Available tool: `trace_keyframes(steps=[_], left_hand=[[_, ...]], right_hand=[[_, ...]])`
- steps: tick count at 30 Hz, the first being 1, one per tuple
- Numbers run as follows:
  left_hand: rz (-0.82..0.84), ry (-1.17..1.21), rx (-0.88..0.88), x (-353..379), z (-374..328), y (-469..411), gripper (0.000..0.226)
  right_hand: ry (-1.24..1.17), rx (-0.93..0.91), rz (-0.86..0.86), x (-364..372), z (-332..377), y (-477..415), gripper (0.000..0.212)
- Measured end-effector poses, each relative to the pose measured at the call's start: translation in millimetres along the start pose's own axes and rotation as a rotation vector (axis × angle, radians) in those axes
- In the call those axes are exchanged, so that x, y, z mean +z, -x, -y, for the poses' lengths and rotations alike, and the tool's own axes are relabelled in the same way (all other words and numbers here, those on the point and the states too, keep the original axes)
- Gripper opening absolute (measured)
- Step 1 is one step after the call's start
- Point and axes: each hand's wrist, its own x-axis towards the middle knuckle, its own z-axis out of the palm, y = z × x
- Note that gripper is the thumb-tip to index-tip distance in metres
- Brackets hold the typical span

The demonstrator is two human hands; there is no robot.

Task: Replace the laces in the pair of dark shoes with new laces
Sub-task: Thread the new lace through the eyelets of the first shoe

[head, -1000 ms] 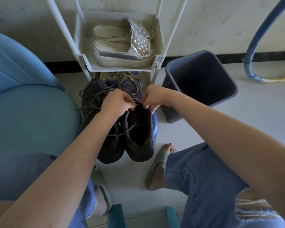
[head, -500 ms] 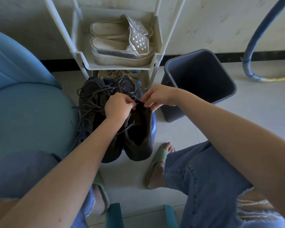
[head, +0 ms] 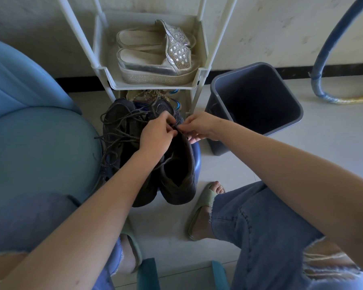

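Note:
Two dark shoes stand side by side on a blue stool in front of me. The right shoe has its tongue pulled open. The left shoe is draped in a loose tangle of dark speckled lace. My left hand and my right hand meet over the right shoe's upper eyelets. Each hand pinches a bit of lace there between thumb and fingertips. The lace between them is mostly hidden by my fingers.
A white shoe rack with silver platform sandals stands just behind the shoes. A grey bin stands to the right, a blue cushioned seat to the left. My sandalled feet rest on the floor.
Both hands have kept working at the top of the right shoe; my right hand's fingers have spread a little, and the view has shifted slightly.

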Motion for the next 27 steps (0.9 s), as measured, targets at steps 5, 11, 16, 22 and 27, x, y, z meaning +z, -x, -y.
trace_keyframes(steps=[5,11,16,22,27], left_hand=[[0.0,0.039,0.029,2.0,2.7,0.9,0.025],[-0.016,0.066,0.036,2.5,1.5,3.7,0.029],[-0.035,-0.194,0.087,1.6,-0.7,1.8,0.029],[-0.043,-0.269,0.008,-3.3,2.5,-0.2,0.032],[-0.024,-0.221,-0.044,-7.3,-3.2,1.6,0.034]], right_hand=[[-0.005,-0.012,-0.121,12.7,-0.4,2.4,0.011],[-0.128,0.041,-0.047,16.6,0.8,3.3,0.017],[0.03,0.007,-0.279,13.0,7.3,-5.1,0.022],[-1.052,-0.094,-0.57,-41.9,23.8,5.2,0.023],[0.058,-0.329,-0.515,-48.7,25.8,11.7,0.016]])
